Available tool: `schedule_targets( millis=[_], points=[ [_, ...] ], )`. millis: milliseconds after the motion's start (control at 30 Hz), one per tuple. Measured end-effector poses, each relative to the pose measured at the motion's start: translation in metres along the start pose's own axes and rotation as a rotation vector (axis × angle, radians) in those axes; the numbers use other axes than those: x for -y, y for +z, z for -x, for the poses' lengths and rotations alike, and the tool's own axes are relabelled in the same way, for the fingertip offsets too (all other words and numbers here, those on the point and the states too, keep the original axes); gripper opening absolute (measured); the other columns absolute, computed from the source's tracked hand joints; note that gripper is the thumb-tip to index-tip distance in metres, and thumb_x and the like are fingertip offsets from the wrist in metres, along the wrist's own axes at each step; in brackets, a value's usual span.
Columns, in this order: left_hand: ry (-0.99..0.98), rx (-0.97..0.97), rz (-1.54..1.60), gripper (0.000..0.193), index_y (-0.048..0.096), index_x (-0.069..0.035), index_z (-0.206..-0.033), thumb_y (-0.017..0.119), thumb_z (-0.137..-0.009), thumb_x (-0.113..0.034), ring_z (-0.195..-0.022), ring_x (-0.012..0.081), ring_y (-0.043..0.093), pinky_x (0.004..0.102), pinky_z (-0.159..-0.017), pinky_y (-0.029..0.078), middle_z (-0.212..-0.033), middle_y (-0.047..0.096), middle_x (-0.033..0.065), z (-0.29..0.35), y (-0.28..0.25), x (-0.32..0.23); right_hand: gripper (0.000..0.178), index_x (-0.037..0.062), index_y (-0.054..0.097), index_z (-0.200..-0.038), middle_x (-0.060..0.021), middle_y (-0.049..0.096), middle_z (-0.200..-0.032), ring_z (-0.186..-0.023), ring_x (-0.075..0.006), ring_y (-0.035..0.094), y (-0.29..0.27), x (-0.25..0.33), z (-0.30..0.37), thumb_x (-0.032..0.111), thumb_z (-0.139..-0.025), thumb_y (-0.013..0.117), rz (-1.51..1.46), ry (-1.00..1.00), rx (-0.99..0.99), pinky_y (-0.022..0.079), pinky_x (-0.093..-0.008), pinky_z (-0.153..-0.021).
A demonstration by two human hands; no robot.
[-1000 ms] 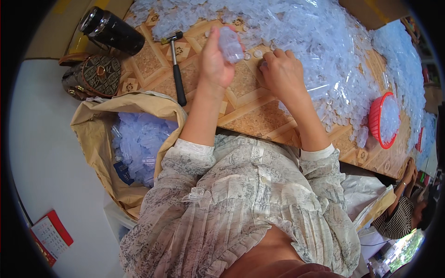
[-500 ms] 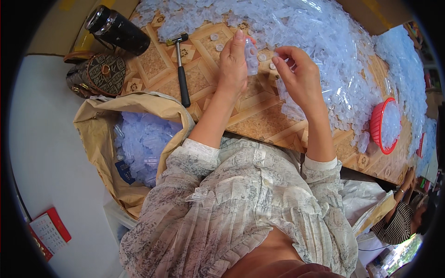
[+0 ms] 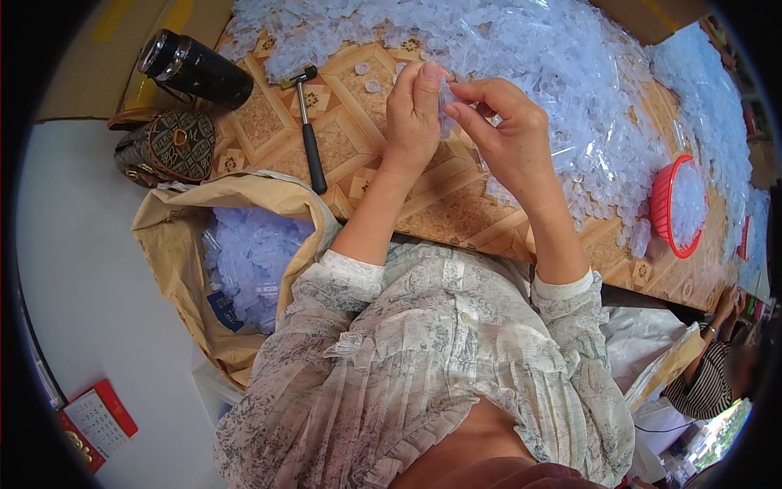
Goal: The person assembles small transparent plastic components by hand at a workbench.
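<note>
My left hand (image 3: 414,122) is closed round a clear plastic tube (image 3: 445,114), thumb up along its near side, above the wood-patterned table. My right hand (image 3: 515,134) meets it from the right, thumb and forefinger pinched against the tube. Whatever sits between those fingertips is hidden now. Beyond both hands spreads a large heap of clear plastic pieces (image 3: 562,73). A few small round clear caps (image 3: 372,85) lie on the table left of my left hand.
A rubber-headed hammer (image 3: 313,155) lies to the left. Behind it are a black flask (image 3: 208,72) and a patterned handbag (image 3: 175,147). An open brown sack (image 3: 175,261) holds more clear pieces. At right stands a filled red basket (image 3: 664,204); another person's striped sleeve (image 3: 705,383) shows beyond.
My right hand has moved left and up to the tube; the small round cap it pinched before is no longer visible. The view has shifted slightly.
</note>
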State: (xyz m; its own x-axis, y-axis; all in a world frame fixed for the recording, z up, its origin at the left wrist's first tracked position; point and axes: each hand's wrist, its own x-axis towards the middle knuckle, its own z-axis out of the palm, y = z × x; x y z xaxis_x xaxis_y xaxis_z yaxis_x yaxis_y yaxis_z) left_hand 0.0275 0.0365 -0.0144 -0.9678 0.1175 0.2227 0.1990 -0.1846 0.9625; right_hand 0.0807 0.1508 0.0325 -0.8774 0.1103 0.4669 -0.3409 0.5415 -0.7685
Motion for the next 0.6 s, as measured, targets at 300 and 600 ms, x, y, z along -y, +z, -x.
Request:
schedule_targets(
  millis=[300, 600],
  points=[
    [0.022, 0.012, -0.057, 0.031, 0.056, -0.002, -0.088, 0.048, -0.098, -0.031, -0.067, 0.0106, 0.051, 0.0275, -0.060, 0.044, -0.074, 0.057, 0.0019, 0.007, 0.005, -0.005, 0.030, 0.0035, 0.065, -0.104, -0.0020, 0.062, -0.087, -0.076, -0.0103, 0.056, -0.005, -0.017, 0.003, 0.029, -0.089, 0.060, -0.509, 0.398, 0.073, 0.046, -0.0237, -0.070],
    [0.389, 0.140, -0.315, 0.021, 0.055, 0.000, -0.092, 0.048, -0.096, -0.019, -0.078, 0.0352, 0.061, 0.0403, -0.067, 0.047, -0.088, 0.064, 0.0175, 0.021, 0.028, -0.012, 0.053, 0.0042, 0.064, -0.098, -0.0091, 0.060, -0.105, -0.103, -0.0180, 0.049, 0.012, -0.034, -0.003, 0.054, -0.092, 0.045, -0.970, 0.919, 0.070, 0.033, -0.0336, -0.096]
  ],
)
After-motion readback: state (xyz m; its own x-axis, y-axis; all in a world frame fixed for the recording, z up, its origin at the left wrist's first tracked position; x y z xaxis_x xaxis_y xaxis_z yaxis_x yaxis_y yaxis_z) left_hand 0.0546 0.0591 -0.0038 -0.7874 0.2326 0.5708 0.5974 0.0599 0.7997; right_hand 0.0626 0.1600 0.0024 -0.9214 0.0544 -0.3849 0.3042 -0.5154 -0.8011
